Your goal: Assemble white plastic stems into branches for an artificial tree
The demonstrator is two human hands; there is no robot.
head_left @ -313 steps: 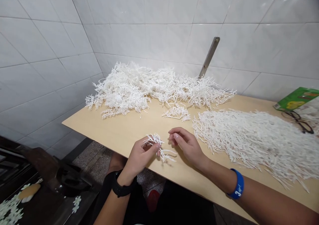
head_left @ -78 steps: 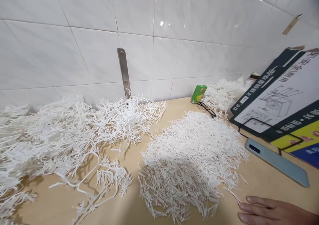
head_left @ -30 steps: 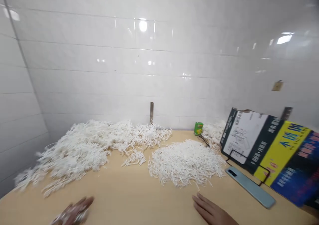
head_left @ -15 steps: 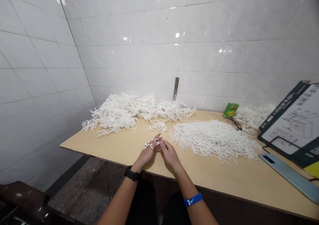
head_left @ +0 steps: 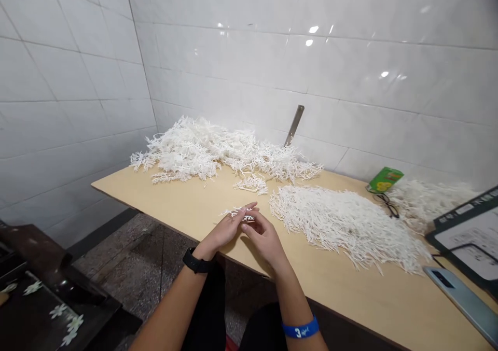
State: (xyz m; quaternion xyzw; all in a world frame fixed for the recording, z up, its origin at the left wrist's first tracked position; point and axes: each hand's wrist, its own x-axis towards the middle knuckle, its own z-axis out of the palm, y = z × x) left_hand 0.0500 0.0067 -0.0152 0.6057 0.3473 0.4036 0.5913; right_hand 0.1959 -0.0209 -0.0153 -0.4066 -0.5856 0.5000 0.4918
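Close to the table's front edge, my left hand (head_left: 225,230) is closed around a white branched piece (head_left: 232,212) that looks like plastic coral twigs. Its thin prongs stick out to the left, past the thumb. My right hand (head_left: 268,241) meets the left from the right side, with curled fingers and thumb at the other end of the white twigs. The fingertips partly hide what lies between the hands. Just beyond them lies a small clump of white branched pieces (head_left: 252,184).
A large tangled heap of white branched pieces (head_left: 202,146) lies at the back left. A flatter pile of white strands (head_left: 342,221) spreads right. Farther right are a green box (head_left: 385,180), glasses (head_left: 387,205), a phone (head_left: 462,302) and a leaning carton (head_left: 470,237). A metal strip (head_left: 294,125) leans on the wall.
The view has turned and tilted, bringing white flowers at the lower left into sight. My right thumb has come down a little from the twigs; both hands stay together.
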